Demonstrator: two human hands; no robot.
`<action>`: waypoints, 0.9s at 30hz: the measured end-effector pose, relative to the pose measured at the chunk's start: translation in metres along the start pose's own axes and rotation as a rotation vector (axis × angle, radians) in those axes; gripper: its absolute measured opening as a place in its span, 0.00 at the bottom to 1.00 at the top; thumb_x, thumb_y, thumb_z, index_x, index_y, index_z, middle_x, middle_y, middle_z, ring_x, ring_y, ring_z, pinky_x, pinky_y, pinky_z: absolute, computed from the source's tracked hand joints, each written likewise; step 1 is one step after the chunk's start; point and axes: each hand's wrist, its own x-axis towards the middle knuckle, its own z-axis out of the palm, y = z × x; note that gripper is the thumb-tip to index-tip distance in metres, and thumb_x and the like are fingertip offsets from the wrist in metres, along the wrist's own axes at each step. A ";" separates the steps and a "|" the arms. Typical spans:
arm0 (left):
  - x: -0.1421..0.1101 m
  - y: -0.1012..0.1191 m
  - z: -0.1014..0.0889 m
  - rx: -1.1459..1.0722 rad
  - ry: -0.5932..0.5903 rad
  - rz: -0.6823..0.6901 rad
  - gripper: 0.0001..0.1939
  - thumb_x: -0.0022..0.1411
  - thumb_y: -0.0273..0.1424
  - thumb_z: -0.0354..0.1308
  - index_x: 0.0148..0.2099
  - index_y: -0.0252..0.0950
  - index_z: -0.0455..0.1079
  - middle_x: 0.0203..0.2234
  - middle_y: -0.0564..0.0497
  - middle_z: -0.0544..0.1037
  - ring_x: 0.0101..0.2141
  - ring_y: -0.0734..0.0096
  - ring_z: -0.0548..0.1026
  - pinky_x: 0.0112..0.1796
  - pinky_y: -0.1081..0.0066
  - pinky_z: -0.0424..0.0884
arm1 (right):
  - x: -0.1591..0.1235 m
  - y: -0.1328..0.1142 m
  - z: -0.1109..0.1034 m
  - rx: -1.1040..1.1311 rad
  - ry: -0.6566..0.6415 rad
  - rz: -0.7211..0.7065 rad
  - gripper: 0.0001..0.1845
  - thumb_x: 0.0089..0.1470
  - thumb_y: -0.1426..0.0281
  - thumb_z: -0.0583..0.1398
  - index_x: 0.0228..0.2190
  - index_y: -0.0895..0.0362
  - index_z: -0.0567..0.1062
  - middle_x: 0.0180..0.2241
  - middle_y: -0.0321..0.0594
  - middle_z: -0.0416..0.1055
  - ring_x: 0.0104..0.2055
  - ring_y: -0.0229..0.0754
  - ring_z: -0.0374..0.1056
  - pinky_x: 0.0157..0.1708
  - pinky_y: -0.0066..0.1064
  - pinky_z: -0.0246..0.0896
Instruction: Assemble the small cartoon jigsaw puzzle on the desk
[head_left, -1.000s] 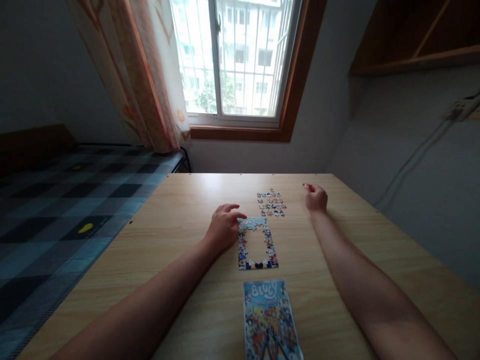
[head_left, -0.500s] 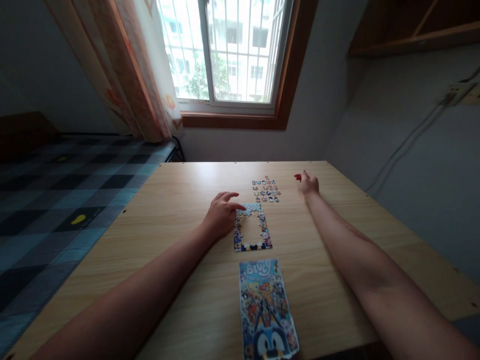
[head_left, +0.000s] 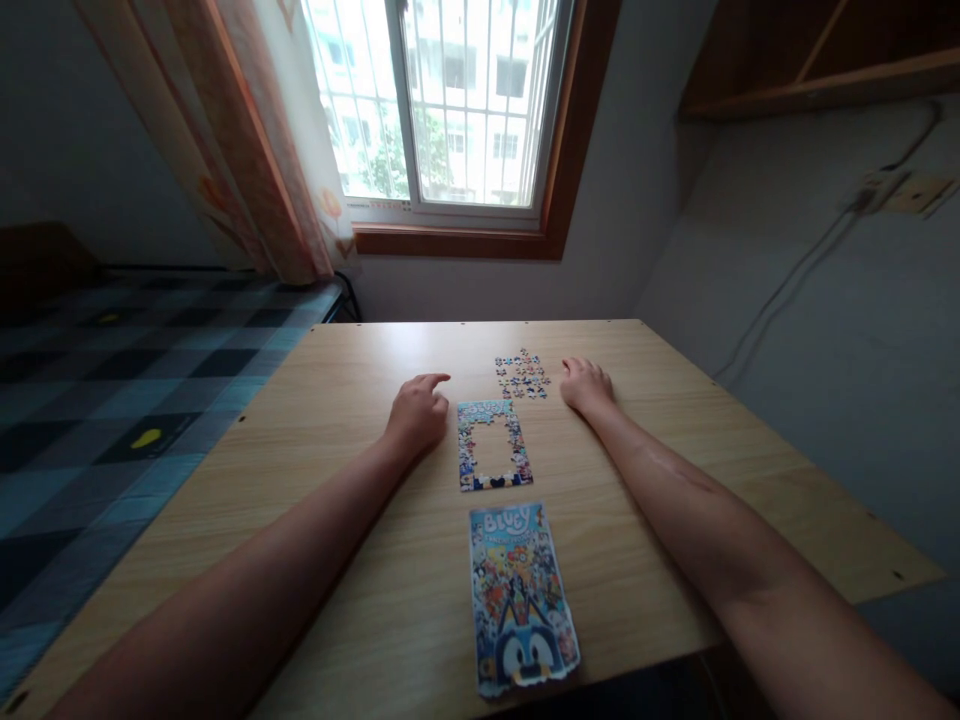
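Both our forearms reach fwd over the bench point(head_left: 375, 600), L from lower left, R from lower right. Our L grip point(head_left: 420, 412) is released: palm down, index stretched out to the right, other fingers loosely curled. Our R grip point(head_left: 586, 384) is palm down w/ fingers bent under; we can't tell if it's clenched on a pc or just curled.

Puzzle border point(head_left: 484, 411) lies flat, bench showing thru its middle. It's just right of our L grip, not touching, & left of and nearer us than our R grip. Loose pcs point(head_left: 534, 381) sit past its far edge, just left of our R grip. Bluey picture point(head_left: 520, 575) lies nearest us, below the border, apart from it.

Count: 2 grips, 1 border, 1 picture; loose pcs many, too small for us to count.
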 end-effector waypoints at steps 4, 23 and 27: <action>0.001 -0.004 -0.003 0.107 -0.079 -0.057 0.22 0.63 0.31 0.50 0.57 0.32 0.73 0.54 0.41 0.77 0.55 0.56 0.73 0.59 0.59 0.65 | -0.007 -0.006 0.000 -0.061 -0.102 0.075 0.29 0.67 0.61 0.43 0.66 0.51 0.62 0.69 0.43 0.54 0.70 0.51 0.48 0.67 0.49 0.41; 0.014 -0.076 -0.037 0.425 -0.131 -0.473 0.31 0.64 0.47 0.47 0.65 0.41 0.65 0.67 0.37 0.62 0.66 0.39 0.57 0.61 0.33 0.49 | -0.006 -0.009 0.002 -0.027 -0.174 0.100 0.31 0.68 0.60 0.41 0.69 0.50 0.56 0.72 0.44 0.47 0.73 0.53 0.42 0.68 0.53 0.33; 0.014 -0.078 -0.037 0.426 -0.136 -0.484 0.33 0.64 0.47 0.47 0.67 0.41 0.64 0.68 0.36 0.59 0.67 0.39 0.55 0.61 0.33 0.48 | -0.005 -0.009 0.003 -0.029 -0.182 0.096 0.31 0.68 0.59 0.40 0.69 0.49 0.55 0.72 0.44 0.47 0.73 0.53 0.41 0.68 0.53 0.34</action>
